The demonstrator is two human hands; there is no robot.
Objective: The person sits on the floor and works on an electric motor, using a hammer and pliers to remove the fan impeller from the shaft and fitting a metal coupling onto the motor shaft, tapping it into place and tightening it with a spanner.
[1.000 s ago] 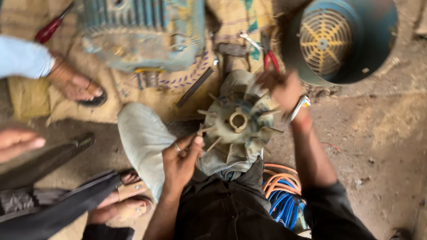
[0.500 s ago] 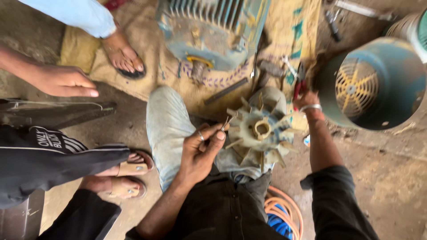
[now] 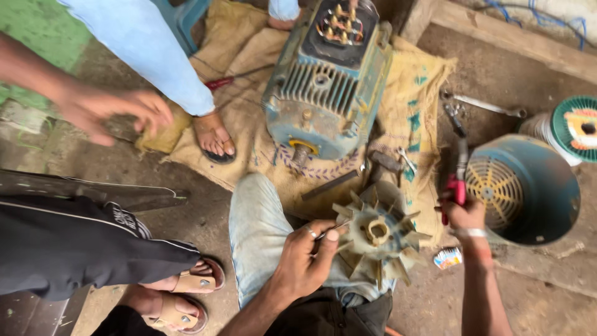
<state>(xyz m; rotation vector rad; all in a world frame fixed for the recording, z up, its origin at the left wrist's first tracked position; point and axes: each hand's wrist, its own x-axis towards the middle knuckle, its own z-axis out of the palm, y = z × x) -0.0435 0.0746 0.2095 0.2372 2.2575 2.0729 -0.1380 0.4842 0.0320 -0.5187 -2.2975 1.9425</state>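
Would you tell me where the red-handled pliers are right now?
In the head view, the red-handled pliers are at the right, held upright in the right hand, between the burlap sack and the blue fan cover.

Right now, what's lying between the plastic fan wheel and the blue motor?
In the head view, between the fan wheel and the motor, a dark metal bar and a hammer head lie on the burlap sack.

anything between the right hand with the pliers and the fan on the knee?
Nothing visible. The right hand holds red-handled pliers just right of the fan, with only bare sacking in the gap. The left hand grips the fan's opposite edge, clear of that path.
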